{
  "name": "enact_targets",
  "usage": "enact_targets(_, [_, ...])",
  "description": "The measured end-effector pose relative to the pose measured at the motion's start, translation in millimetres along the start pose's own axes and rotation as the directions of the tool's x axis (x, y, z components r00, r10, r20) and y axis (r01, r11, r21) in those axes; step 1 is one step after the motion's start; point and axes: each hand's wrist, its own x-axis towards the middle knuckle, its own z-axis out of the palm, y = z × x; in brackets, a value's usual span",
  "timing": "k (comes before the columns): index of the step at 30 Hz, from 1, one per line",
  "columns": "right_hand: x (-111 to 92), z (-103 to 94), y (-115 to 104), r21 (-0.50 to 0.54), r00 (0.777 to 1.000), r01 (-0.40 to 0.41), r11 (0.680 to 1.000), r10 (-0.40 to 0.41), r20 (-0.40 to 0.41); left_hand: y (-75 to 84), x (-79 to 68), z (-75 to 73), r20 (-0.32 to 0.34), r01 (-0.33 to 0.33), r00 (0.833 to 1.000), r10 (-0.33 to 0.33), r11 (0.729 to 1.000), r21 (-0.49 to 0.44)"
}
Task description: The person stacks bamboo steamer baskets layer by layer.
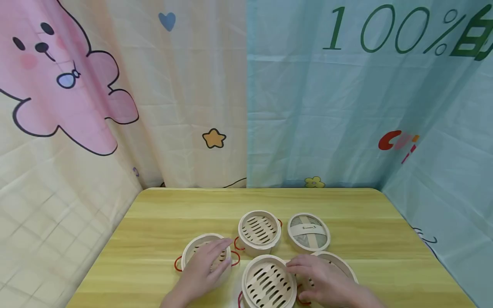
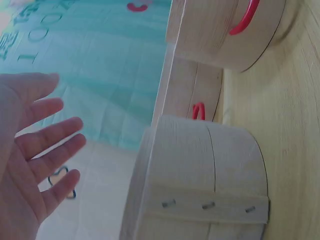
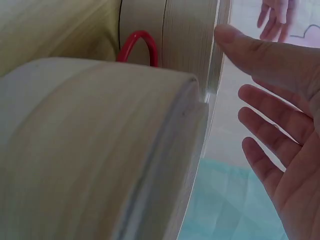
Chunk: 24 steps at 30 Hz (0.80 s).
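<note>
My left hand (image 1: 204, 268) hovers over a small bamboo steamer basket (image 1: 206, 235) with red handles at the left. In the left wrist view, that hand (image 2: 32, 150) has its fingers spread and holds nothing, with a pale steamer wall (image 2: 185, 160) beside it. Over another steamer basket (image 1: 348, 268) at the right is my right hand (image 1: 319, 276), partly covering it. Its fingertips overlap the rim of the front middle steamer basket (image 1: 267, 258). Relaxed fingers and an empty palm show on the right hand (image 3: 287, 120) in the right wrist view.
A taller steamer (image 1: 258, 251) stands behind the front basket, its slatted base facing up. To its right is a round steamer lid (image 1: 308, 230) with a pale band across it. The wood-grain table (image 1: 185, 205) ends at printed curtains (image 1: 285, 128) behind and at both sides.
</note>
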Motion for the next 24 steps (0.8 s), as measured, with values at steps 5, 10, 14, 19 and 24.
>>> enact_targets(5, [-5, 1.2, -1, 0.010, 0.995, 0.101, 0.995, -0.101, -0.006, -6.0, -9.9, -3.7, -0.134, 0.128, 0.981, -0.140, 0.987, -0.096])
enact_targets(10, [-10, 7.2, 0, 0.046, 0.987, 0.162, 0.986, -0.161, -0.025, -11.6, -17.8, -4.4, -0.216, 0.196, 0.948, -0.235, 0.963, -0.185])
enact_targets(14, [-13, 13.0, 2, 0.048, 0.975, 0.216, 0.975, -0.213, -0.062, -20.8, -26.8, -4.7, -0.263, 0.275, 0.901, -0.345, 0.923, -0.268])
enact_targets(19, [-15, 16.9, 2, 0.060, 0.973, 0.223, 0.973, -0.219, -0.065, -38.8, -40.2, -10.6, -0.314, 0.416, 0.790, -0.527, 0.837, -0.356])
enact_targets(24, [-15, 19.1, 3, 0.046, 0.968, 0.245, 0.969, -0.241, -0.068, -55.1, -53.2, -18.2, -0.307, 0.556, 0.589, -0.747, 0.651, -0.517])
